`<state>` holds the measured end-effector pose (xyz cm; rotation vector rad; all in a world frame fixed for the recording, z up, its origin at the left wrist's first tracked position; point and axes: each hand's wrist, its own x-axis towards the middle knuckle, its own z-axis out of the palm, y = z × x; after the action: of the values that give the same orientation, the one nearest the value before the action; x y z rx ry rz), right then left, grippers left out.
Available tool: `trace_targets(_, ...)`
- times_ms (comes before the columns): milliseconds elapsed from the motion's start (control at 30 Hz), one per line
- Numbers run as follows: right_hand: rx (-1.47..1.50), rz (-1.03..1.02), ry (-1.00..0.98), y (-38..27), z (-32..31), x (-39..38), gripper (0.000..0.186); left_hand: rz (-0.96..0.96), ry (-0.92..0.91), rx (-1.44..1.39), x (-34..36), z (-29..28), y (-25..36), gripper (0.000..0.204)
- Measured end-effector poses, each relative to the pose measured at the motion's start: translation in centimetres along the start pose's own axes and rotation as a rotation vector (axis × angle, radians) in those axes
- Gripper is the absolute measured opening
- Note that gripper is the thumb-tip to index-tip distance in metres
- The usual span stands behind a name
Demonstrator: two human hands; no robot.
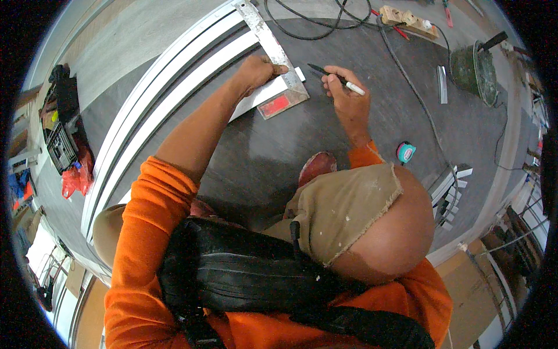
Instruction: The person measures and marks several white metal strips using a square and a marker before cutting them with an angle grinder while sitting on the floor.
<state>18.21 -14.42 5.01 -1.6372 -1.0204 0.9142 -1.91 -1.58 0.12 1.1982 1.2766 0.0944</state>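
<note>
My left hand [260,74] presses down on a metal try square [266,39], its thumb and fingers closed at the blade. The square lies across the end of a white strip [249,103], with its stock beside the strip's near edge. A short tip of the strip shows past the blade. To the right, my right hand [351,104] grips a marker pen [355,89] with a white barrel; its dark tip points left toward the square, apart from it. Longer white strips [168,64] run alongside, bent by the lens, from top centre down to the left.
A teal tape measure [406,152] lies right of my knee, near several short white offcuts [446,199]. Black cable [407,75] loops across the floor to a power strip [407,21]. A dirty bucket [472,72] stands at right; a red plastic bag [78,174] lies at left.
</note>
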Motion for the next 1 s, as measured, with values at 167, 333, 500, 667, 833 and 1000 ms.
trace_targets(167, -0.115, -0.031, -0.021, 0.7, -0.1, 0.0, 0.019, 0.032, -0.008, 0.082, 0.4, -0.1, 0.3, 0.032)
trace_targets(333, -0.091, 0.030, -0.033, 0.2, -0.3, 0.0, 0.019, 0.029, -0.085, 0.109, 1.5, -0.5, 0.2, 0.034)
trace_targets(500, -0.100, 0.018, -0.026, 0.2, 0.0, 0.3, 0.016, 0.009, -0.092, 0.046, 1.5, -0.8, -0.5, 0.033)
trace_targets(667, -0.125, -0.061, -0.079, 0.5, -0.1, 0.6, 0.018, -0.004, -0.092, 0.041, 0.8, -0.5, 1.1, 0.034)
trace_targets(833, -0.171, -0.112, -0.122, -0.2, 0.4, 0.9, 0.019, -0.033, -0.036, 0.067, 0.6, -0.6, 1.3, 0.034)
trace_targets(1000, -0.183, -0.136, -0.149, -0.6, 0.8, 1.1, 0.019, -0.034, -0.095, 0.076, 0.8, -0.8, 1.2, 0.036)
